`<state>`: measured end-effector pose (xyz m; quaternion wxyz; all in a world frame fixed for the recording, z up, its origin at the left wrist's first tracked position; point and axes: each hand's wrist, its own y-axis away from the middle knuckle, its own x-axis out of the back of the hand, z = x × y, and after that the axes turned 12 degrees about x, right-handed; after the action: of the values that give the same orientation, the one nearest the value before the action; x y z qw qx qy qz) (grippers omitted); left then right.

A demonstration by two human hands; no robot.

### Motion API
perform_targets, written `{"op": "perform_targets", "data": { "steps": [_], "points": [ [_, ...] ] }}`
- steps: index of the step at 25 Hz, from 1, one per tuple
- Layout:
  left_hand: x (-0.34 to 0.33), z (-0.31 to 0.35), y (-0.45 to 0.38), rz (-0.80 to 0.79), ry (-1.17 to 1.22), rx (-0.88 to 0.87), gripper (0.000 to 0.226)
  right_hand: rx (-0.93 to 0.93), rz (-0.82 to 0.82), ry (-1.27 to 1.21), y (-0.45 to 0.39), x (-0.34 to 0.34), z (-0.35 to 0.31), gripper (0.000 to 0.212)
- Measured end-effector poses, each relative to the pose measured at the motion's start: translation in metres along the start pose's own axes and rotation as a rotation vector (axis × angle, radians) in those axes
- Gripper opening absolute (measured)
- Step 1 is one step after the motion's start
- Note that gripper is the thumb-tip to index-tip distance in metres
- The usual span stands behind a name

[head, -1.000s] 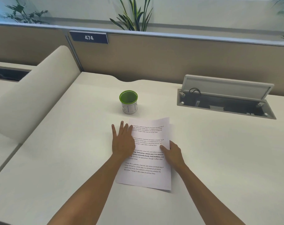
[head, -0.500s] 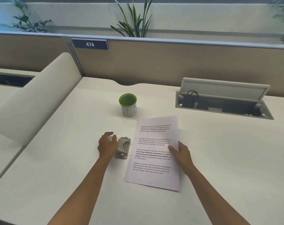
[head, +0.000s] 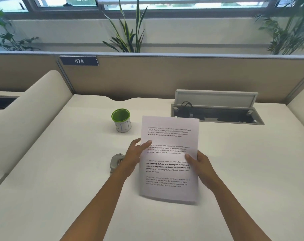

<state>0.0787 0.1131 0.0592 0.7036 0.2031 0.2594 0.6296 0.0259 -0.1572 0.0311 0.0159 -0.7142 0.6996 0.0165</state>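
Clamped on the right edge of the printed sheet, the grip of the right hand has its thumb on the printed face and the other fingers hidden behind the paper. At the sheet's left edge the left hand is spread, its fingers straight and apart, and one fingertip lies over the margin. It clasps nothing that I can see. The sheet is off the table, facing the camera, with a shadow under its lower edge.

Four paragraphs repeat the same text: "Village life is a peaceful, close-knit, and nature-connected way of living. Defined by a slower pace, it is centered around strong community bonds, local traditions, and primary activities like agriculture. Though it offers clean air and less stress". Part of the third paragraph is in bold.

With the sheet as the dial's centre, a grey stapler lies at 9 o'clock, its right side covered by the left hand and wrist. At 11 o'clock stands a white cup with a green inside, whose blue hand-drawn letters are too faint to read. Farther off at 11, a dark plate on the partition reads "474". At 1 o'clock an open cable hatch is sunk in the table, and the sheet's top right corner overlaps its near rim.
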Motion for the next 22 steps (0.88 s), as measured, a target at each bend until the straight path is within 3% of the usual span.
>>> {"op": "perform_targets", "data": {
  "steps": [2, 4, 8, 14, 22],
  "points": [
    [-0.014, 0.002, 0.003, -0.245, -0.034, -0.001, 0.06, 0.032, 0.031, -0.003, 0.004, 0.008, -0.008, 0.026],
    [-0.025, 0.003, 0.008, -0.307, -0.127, -0.043, 0.047, 0.075, 0.087, 0.045, 0.007, 0.013, -0.017, 0.02],
    [-0.046, 0.016, 0.017, -0.168, -0.165, -0.148, 0.035, 0.194, 0.231, 0.133, 0.006, 0.011, -0.026, 0.011],
    [-0.067, 0.025, 0.023, 0.014, -0.161, -0.314, 0.01, 0.297, 0.353, 0.06, 0.007, 0.0, -0.034, 0.013],
    [-0.056, -0.011, 0.018, 0.02, -0.104, -0.339, 0.023, 0.217, 0.31, 0.13, 0.018, -0.007, -0.013, 0.014]
  ]
}}
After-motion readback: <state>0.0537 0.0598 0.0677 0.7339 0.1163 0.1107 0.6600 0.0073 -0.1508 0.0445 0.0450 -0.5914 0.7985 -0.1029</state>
